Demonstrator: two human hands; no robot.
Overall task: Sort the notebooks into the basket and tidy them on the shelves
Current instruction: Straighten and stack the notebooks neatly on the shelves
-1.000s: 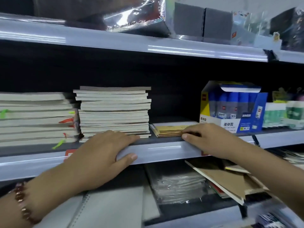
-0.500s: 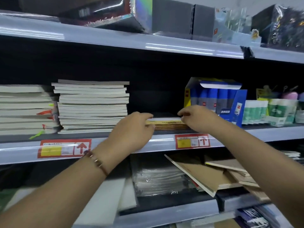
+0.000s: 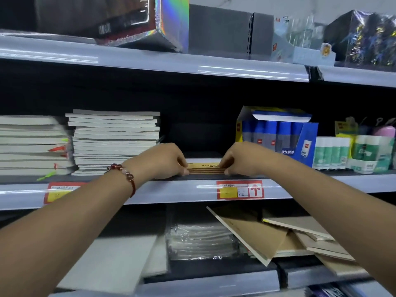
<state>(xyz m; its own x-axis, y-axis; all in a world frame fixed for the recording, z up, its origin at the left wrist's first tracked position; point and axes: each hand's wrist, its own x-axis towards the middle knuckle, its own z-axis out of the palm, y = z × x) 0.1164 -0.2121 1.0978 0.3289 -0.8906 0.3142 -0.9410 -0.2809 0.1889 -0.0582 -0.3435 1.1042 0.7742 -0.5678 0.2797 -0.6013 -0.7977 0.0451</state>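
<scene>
A short stack of thin yellow-brown notebooks (image 3: 205, 167) lies on the middle shelf (image 3: 184, 189). My left hand (image 3: 165, 160) grips its left end with curled fingers, and my right hand (image 3: 242, 159) grips its right end the same way. A tall pile of white-edged notebooks (image 3: 115, 142) stands just left of my left hand, with another pile (image 3: 32, 144) beyond it. Loose brown notebooks (image 3: 261, 234) lean in a jumble on the shelf below. No basket is in view.
A blue box of glue sticks (image 3: 278, 133) stands right of my right hand, with green-labelled glue bottles (image 3: 332, 153) further right. Plastic-wrapped packs (image 3: 201, 241) and large white pads (image 3: 111, 262) lie on the lower shelf. Boxes sit on the top shelf (image 3: 192, 65).
My left hand left the shelf edge below the tall pile and moved right to the small stack's left end. My right hand stayed at the right end and both now close on the stack.
</scene>
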